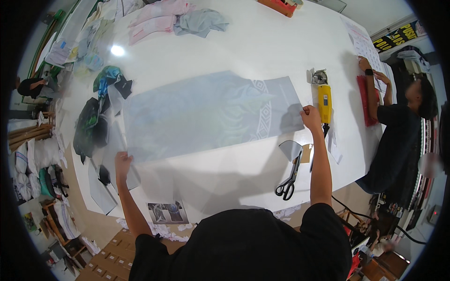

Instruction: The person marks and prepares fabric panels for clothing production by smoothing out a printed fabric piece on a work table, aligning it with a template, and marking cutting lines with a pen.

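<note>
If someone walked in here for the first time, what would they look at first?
Probably the pale cloth spread across the middle of the white table, with the left hand at its near left corner and the right hand at its right edge. Next might come the yellow cutting tool just right of the right hand, and the black scissors left of the right forearm.

Panel (201,117) matt, perhaps cloth; table (272,51) glossy; cutter housing (324,104) plastic.
</note>
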{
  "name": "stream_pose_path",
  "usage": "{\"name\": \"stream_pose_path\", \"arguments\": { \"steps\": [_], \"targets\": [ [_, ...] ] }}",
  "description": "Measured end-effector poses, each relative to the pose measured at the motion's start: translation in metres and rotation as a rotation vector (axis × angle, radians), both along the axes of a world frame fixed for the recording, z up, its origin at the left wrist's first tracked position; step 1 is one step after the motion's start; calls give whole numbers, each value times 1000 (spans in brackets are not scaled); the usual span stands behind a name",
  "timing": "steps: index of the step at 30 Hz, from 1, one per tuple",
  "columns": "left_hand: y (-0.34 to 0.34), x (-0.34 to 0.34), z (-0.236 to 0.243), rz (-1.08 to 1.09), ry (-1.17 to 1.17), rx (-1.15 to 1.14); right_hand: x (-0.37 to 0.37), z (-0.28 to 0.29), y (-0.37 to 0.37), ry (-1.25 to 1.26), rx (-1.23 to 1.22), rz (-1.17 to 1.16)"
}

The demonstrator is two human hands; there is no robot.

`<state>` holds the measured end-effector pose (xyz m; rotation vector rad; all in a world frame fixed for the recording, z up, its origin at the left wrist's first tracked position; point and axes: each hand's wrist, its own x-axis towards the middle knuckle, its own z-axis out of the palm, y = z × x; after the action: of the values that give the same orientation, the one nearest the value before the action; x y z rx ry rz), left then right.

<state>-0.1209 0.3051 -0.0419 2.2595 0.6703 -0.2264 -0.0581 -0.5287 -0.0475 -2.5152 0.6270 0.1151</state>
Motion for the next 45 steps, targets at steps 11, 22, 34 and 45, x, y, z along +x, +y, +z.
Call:
{"name": "stream_pose_path", "arguments": {
  "steps": [11, 22, 34, 45],
  "targets": [
    [5, -3, 3, -40, -15, 29, -6, -4, -4, -38, 86, 5],
    [6, -13, -3, -65, -16, -26, -9, 6, 8, -148, -77, 27],
    [-134, 105, 1, -320, -479, 727, 43, 26, 88, -320, -363, 308],
    [-139, 103, -14, -284, -345, 811, 39, 14, 96, -319, -459, 163]
  ]
}}
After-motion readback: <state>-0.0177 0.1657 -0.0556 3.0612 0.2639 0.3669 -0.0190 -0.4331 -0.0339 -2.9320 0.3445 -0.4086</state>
